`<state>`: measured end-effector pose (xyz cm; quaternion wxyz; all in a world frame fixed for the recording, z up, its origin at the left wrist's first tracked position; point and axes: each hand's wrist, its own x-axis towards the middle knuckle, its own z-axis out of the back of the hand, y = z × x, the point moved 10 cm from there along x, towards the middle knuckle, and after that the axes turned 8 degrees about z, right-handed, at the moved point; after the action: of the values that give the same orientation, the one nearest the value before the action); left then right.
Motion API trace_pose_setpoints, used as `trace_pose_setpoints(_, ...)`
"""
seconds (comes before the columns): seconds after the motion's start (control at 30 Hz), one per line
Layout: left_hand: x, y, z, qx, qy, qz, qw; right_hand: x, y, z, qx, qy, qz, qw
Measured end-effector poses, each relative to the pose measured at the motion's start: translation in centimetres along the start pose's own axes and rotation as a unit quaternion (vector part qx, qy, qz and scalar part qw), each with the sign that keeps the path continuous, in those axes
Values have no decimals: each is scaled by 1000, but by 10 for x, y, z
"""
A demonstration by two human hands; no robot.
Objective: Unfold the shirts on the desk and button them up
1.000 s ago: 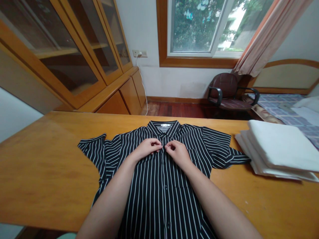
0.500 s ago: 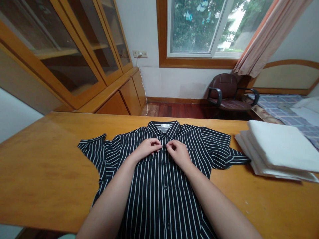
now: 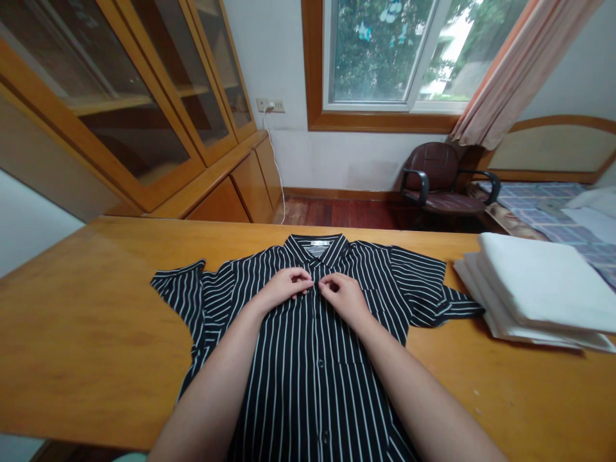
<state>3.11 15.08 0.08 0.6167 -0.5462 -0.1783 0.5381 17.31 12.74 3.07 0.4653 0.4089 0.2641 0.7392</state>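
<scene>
A black shirt with white stripes point(image 3: 289, 385) lies front up on the wooden table point(image 3: 86, 333), its collar point(image 3: 332, 250) at the far end and its sleeves spread to both sides. My left hand point(image 3: 287, 284) pinches the shirt's front beside the button placket, just below the collar. Facing it from the other side of the placket, my right hand point(image 3: 342, 294) is closed in a pinch on the shirt too. The fingertips of both hands nearly meet, and they hide whatever button is there. Lower down the placket a dark button point(image 3: 321, 364) shows.
A stack of folded white cloths point(image 3: 543, 282) stands on the table at the right, touching the shirt's sleeve end. Beyond the table are a glass-doored cabinet point(image 3: 139, 96) on the left, a brown armchair point(image 3: 436, 173) and a bed point(image 3: 543, 205) on the right.
My right hand has shifted slightly left, bringing its fingertips closer to the left hand at the placket. The left hand and the shirt look the same.
</scene>
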Motion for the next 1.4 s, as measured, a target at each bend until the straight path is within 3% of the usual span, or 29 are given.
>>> trace_pose_setpoints(0.37,2,4,1,1,-1,-5,1000,0,-1,-3,-14,18,-10,1000)
trace_pose_setpoints(1.4,1,-1,-1,3,2,-8,1000,0,-2,0,-3,-4,-3,1000)
